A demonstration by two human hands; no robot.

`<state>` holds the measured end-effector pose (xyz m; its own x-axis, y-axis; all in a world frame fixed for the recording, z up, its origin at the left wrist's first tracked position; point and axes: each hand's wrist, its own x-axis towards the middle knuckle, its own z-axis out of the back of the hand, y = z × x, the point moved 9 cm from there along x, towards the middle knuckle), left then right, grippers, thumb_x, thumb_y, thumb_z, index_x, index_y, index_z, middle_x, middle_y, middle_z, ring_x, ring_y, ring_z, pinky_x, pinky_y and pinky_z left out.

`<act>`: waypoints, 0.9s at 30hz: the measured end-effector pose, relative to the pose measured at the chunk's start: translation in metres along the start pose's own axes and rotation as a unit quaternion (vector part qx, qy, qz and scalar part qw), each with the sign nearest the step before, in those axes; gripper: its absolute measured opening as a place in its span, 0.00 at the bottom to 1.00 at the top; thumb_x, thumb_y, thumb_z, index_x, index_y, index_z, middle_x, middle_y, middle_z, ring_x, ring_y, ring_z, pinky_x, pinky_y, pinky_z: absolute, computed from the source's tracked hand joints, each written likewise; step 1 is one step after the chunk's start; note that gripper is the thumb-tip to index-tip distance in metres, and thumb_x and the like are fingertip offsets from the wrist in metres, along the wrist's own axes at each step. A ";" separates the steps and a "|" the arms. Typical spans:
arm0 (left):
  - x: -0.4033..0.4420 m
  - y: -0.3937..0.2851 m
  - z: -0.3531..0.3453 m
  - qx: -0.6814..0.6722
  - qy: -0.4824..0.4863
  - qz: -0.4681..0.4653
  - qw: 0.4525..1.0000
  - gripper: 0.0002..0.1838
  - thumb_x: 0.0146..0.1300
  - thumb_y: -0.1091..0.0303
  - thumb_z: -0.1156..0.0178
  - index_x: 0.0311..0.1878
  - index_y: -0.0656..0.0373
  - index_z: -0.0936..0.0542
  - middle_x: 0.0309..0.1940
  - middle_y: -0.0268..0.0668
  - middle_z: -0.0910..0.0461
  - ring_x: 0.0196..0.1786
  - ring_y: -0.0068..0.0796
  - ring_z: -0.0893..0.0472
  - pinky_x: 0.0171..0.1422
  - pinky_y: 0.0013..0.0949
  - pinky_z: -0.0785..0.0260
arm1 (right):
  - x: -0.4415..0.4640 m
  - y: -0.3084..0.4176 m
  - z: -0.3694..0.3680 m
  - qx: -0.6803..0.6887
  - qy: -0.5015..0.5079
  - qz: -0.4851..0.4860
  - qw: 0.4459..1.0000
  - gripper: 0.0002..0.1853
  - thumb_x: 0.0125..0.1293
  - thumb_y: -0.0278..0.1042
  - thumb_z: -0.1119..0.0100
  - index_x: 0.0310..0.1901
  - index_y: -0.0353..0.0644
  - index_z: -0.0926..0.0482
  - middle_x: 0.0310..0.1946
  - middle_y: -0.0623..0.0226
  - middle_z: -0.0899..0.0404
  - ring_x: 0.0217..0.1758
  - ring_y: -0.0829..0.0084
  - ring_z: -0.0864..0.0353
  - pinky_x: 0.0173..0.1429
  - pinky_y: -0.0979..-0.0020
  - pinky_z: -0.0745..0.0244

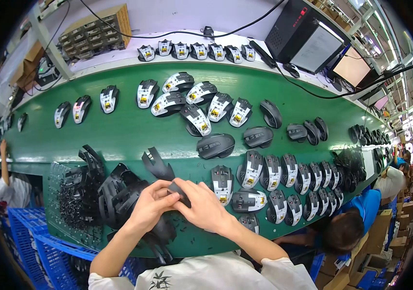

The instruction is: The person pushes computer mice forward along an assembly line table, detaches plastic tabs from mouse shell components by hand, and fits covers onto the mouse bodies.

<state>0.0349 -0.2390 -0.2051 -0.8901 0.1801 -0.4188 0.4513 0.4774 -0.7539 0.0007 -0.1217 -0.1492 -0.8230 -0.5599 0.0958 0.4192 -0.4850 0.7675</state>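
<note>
My left hand (153, 200) and my right hand (200, 203) meet at the front of the green bench, fingers closed around a small black plastic shell piece (179, 192). Much of that piece is hidden by my fingers. Left of my hands lies a heap of black mouse shells (122, 191), with one forked shell (158, 163) just beyond my left hand. Close to my right hand stands an open mouse body (223, 185) with a white and black inside. Another mouse body (248, 200) lies sideways beside it.
A clear sheet (73, 208) with many tiny black bits lies at left. Rows of mouse bodies (274, 172) fill the right, and finished-looking black mice (216, 145) lie farther back. Blue crates (47, 241) stand below left. A co-worker in blue (351, 222) sits at right.
</note>
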 end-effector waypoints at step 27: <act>0.004 0.005 0.021 -0.013 -0.092 -0.016 0.996 0.08 0.78 0.70 0.41 0.53 0.64 0.20 0.41 0.38 0.17 0.42 0.22 0.16 0.46 0.24 0.19 | 0.014 -0.001 -0.001 0.104 -0.123 0.053 0.986 0.05 0.65 0.25 0.31 0.40 0.37 0.17 0.47 0.65 0.21 0.45 0.67 0.23 0.52 0.68 0.27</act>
<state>0.0352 -0.2544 -0.2214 -0.8762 0.0054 -0.4819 0.4189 0.5029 -0.7560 -0.0109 -0.1301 -0.1494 -0.8575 -0.4081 0.3132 0.4412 -0.2703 0.8557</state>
